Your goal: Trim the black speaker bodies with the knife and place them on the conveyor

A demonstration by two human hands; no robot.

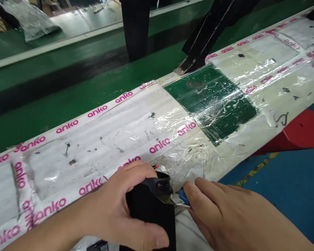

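Note:
My left hand (112, 205) is wrapped round a black part, with its thumb lying across the flat black body (151, 205). At the top of this part is a curved black plastic piece (158, 184) with a rounded hollow. My right hand (217, 212) is closed round a small blue-handled cutter (183, 198), most of it hidden by the fingers. Its metal blade meets or nearly meets the right edge of the curved piece; exact contact is unclear. Below my left wrist, a small black plastic piece (98, 245) lies partly out of view.
A ledge covered with white sheet and pink-lettered anko tape (96, 111) runs across, with a green patch (211, 101) and scattered black scraps. Beyond are a green conveyor surface (104, 83), black uprights (136, 28) and a clear plastic bag (31, 19). Something red (300, 132) stands below right.

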